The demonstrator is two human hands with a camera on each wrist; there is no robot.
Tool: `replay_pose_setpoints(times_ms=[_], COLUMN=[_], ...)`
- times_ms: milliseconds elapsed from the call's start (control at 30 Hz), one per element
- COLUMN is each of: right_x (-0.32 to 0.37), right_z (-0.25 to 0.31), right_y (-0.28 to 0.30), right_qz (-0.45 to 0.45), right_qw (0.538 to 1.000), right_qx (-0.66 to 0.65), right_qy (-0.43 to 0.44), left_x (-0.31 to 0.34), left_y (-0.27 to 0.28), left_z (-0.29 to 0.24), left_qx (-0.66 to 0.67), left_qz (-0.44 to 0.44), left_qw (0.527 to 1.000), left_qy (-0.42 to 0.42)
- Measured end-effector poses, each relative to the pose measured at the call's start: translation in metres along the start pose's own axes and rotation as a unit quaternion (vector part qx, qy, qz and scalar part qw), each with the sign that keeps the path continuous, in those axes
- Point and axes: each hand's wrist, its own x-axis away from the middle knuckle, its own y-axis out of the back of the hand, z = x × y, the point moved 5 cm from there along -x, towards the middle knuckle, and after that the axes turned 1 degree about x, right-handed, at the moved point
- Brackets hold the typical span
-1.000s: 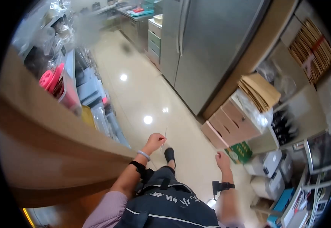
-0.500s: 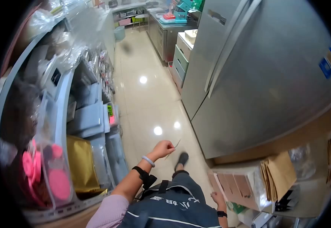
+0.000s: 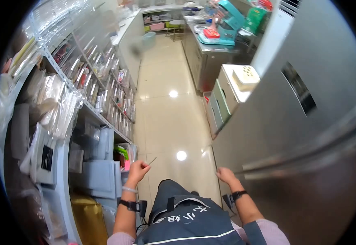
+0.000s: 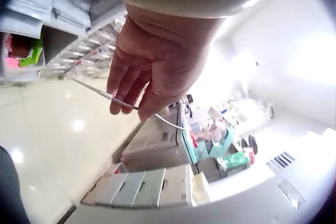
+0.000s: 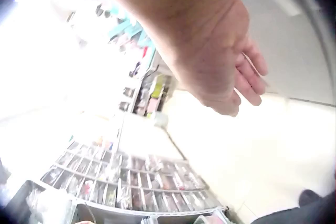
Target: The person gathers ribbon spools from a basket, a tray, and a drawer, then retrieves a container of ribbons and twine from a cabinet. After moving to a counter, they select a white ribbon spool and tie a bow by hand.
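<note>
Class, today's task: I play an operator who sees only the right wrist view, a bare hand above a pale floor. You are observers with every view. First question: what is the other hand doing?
Observer: The left hand pinches a thin stick between thumb and fingers, out in front of the body.
Operator: What is my right hand close to?
Observer: In the head view the right hand hangs beside the long handle of a steel fridge. I cannot tell whether they touch.
Operator: Anything further along that side?
Observer: A drawer unit stands next to the fridge, with a white box on top.
</note>
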Motion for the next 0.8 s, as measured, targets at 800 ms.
replay_pose_setpoints(times_ms=[800], right_x=[-0.638], right_z=[0.061], right_y=[0.160], right_qz=[0.062], right_qw=[0.963], right_qx=[-0.165], right_qy=[-0.204], left_x=[-0.786], left_y=[0.134], left_z=[-0.007], left_qx=[-0.006], left_qz=[-0.006], left_qw=[1.000], left_qy=[-0.004])
